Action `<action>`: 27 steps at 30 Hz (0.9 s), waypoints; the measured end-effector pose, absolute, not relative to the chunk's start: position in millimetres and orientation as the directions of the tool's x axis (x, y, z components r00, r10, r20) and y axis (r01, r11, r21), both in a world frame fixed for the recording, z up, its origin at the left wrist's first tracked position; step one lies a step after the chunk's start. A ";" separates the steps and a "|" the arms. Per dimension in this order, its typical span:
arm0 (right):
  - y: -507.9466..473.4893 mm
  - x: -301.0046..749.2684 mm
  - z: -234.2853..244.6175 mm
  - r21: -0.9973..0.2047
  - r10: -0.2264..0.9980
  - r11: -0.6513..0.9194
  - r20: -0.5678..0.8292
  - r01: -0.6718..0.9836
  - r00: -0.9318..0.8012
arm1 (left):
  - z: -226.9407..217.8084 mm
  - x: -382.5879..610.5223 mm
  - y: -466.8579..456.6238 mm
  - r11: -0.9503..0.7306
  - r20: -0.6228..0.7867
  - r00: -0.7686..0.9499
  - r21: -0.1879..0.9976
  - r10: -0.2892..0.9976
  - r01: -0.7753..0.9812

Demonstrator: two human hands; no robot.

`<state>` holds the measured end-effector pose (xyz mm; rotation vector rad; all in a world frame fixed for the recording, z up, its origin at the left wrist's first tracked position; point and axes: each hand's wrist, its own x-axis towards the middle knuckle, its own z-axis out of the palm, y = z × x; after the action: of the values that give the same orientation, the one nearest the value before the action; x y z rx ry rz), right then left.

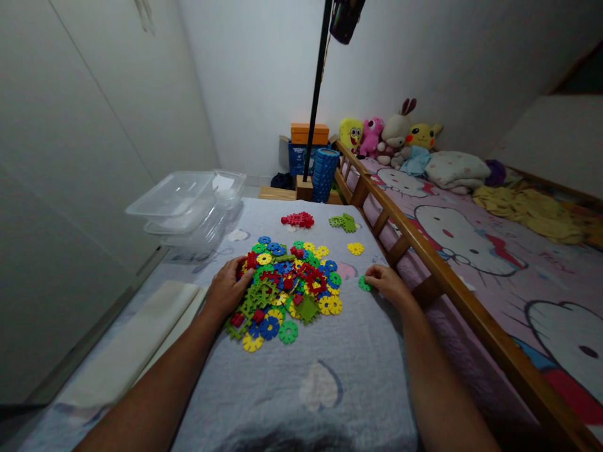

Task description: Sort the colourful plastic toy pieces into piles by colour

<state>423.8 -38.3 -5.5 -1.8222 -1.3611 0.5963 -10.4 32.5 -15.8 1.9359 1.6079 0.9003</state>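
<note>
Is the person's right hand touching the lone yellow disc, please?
No, the right hand touches a green disc, while the lone yellow disc lies apart, farther from the camera.

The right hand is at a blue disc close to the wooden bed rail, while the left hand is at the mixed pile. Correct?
Not quite: the disc at the right hand is green, not blue, as the head view shows. The rest stands.

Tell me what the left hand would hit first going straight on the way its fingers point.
Most likely the red toothed piece at the upper left of the pile; the left hand is close beside it, though contact is hard to judge.
</note>
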 end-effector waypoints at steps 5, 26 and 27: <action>-33.2 423.3 -8.7 -0.697 0.969 -0.114 0.081 0.708 0.235 | -15.9 -11.1 32.5 -0.209 0.189 0.104 0.711 0.976 0.672; 26.8 279.0 -20.6 -0.470 0.984 -0.045 0.133 0.882 0.121 | -19.0 -11.1 33.0 -0.211 0.205 0.083 0.741 0.975 0.637; 29.3 276.8 -19.6 -0.471 0.986 -0.023 0.134 0.882 0.097 | -18.9 -11.1 33.0 -0.213 0.206 0.086 0.742 0.975 0.635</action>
<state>276.8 29.3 -19.6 -1.9465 -1.8257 0.3193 -11.1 33.0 -18.9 1.9014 1.5811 0.9563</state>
